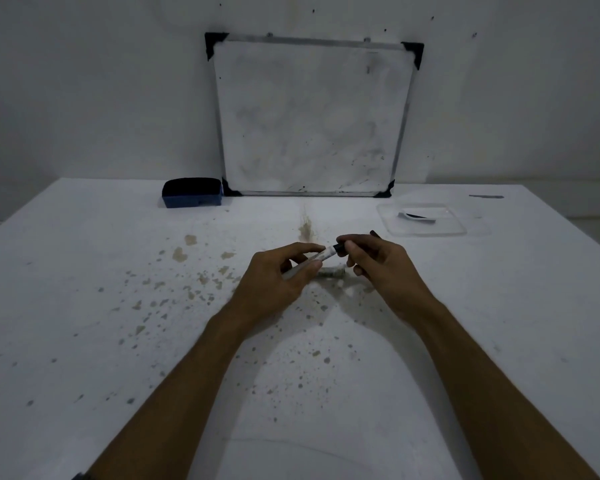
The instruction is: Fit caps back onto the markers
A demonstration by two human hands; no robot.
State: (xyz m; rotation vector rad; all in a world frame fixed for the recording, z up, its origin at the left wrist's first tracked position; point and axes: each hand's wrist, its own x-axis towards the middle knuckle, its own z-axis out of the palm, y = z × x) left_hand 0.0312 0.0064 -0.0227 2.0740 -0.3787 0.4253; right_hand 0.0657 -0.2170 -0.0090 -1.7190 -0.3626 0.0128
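Note:
My left hand (pixel 284 271) grips the white barrel of a marker (pixel 328 253) above the middle of the table. My right hand (pixel 378 261) pinches the marker's black cap (pixel 340 248) at the barrel's right end, and the two hands nearly meet. A second small pale marker piece (pixel 331 272) lies on the table just under the hands. A smudged whiteboard (pixel 312 116) with black corners leans on the wall at the back of the table.
A dark blue eraser (pixel 192 192) sits left of the whiteboard's base. A clear plastic tray (pixel 421 219) with a dark item inside lies at the back right. The white table (pixel 84 289) is speckled with brown stains.

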